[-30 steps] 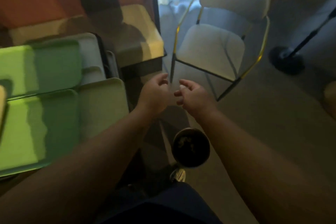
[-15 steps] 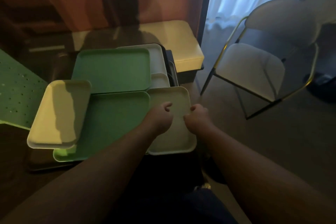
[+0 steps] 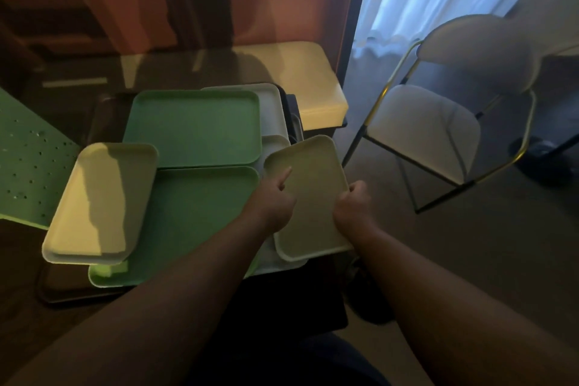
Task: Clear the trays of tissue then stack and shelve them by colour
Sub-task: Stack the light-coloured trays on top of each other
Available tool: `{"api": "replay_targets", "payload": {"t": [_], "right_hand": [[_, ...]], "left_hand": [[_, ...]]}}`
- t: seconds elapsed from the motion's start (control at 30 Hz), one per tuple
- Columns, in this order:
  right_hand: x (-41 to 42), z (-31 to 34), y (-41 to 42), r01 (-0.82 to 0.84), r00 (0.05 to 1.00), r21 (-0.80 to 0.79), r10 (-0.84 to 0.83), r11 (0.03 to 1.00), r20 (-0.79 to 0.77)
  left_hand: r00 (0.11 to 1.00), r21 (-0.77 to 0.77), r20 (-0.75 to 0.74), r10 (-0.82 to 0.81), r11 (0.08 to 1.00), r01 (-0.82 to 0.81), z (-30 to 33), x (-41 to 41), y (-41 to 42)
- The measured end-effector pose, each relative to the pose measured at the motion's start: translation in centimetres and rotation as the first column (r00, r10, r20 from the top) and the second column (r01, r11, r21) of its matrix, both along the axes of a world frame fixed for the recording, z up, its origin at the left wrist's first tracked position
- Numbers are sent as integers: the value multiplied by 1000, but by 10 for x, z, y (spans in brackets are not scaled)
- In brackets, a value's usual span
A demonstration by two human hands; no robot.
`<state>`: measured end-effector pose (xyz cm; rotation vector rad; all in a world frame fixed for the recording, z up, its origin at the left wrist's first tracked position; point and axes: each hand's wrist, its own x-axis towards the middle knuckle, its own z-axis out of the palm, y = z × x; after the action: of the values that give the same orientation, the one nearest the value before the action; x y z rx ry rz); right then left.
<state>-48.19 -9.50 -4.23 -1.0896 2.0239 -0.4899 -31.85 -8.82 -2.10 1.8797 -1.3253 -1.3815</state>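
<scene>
A dark, glossy table carries a heap of flat plastic trays. Directly on it lies a dark brown rectangular tray, mostly covered by the large green tray over it. At the left edge lies a green perforated board.

White tray mostly under green tray

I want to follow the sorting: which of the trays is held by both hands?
The cream tray at the right: left hand and right hand grip its sides, tilting it. The other trays lie untouched.
</scene>
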Motion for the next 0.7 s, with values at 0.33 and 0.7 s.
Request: {"api": "replay_targets", "payload": {"t": [0.33,0.7], "right_hand": [[3,52,-30,-9,970,-69,25,998,243],[180,33,-5,-251,848,162,136,954,513]], "left_hand": [[949,-153,-37,312,937,-314,36,23,-15],[806,-329,241,541,827,-457,71,249,42]]}}
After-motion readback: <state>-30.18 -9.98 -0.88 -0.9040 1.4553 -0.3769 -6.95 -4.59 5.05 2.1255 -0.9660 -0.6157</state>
